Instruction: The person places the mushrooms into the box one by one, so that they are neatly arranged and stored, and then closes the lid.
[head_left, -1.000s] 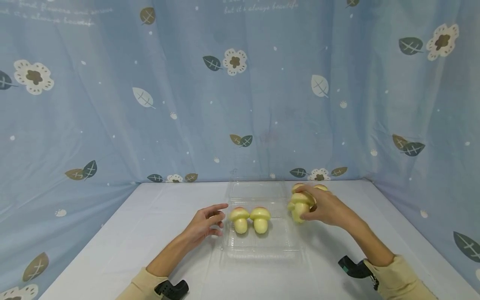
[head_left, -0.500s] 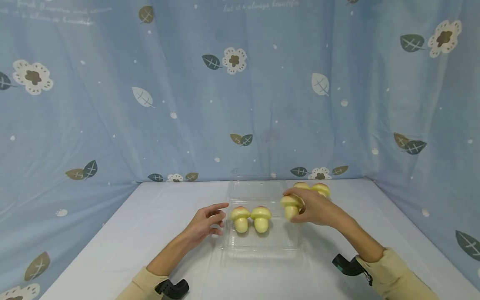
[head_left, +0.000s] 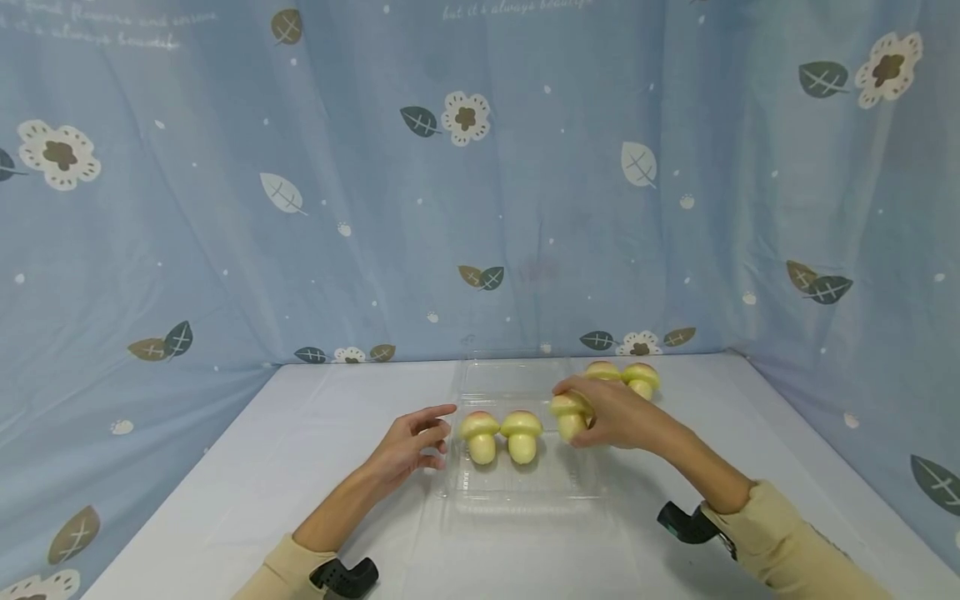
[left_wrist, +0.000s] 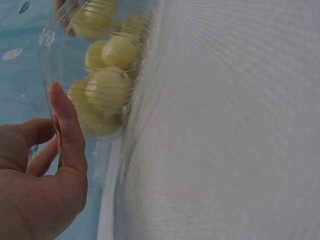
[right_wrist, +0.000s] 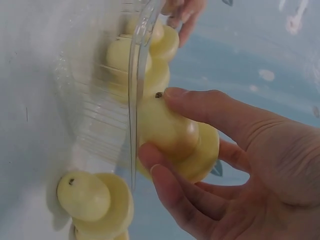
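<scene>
In my right hand (head_left: pixel 621 412) I grip a yellow mushroom (head_left: pixel 570 418) with a pinkish cap, fingers over the cap and thumb at the stem. It is over the right part of a clear plastic box (head_left: pixel 517 487), overlapping the box's rim (right_wrist: pixel 133 100) in the right wrist view. Inside the box, two similar mushrooms, a left one (head_left: pixel 481 437) and a right one (head_left: pixel 522 436), stand side by side. My left hand (head_left: pixel 408 450) hangs beside the box's left edge with loosely bent fingers and nothing in its grasp; its thumb overlaps the rim in the left wrist view.
Two more mushrooms (head_left: pixel 641 379) stand behind my right hand, beyond the box's right side. The box's transparent lid (head_left: pixel 516 375) lies folded back toward the blue patterned curtain (head_left: pixel 360 250). A white cloth (head_left: pixel 300 467) covers the table.
My right hand has carried the mushroom leftward from the box's right side to over its inside. The left hand has stayed in place.
</scene>
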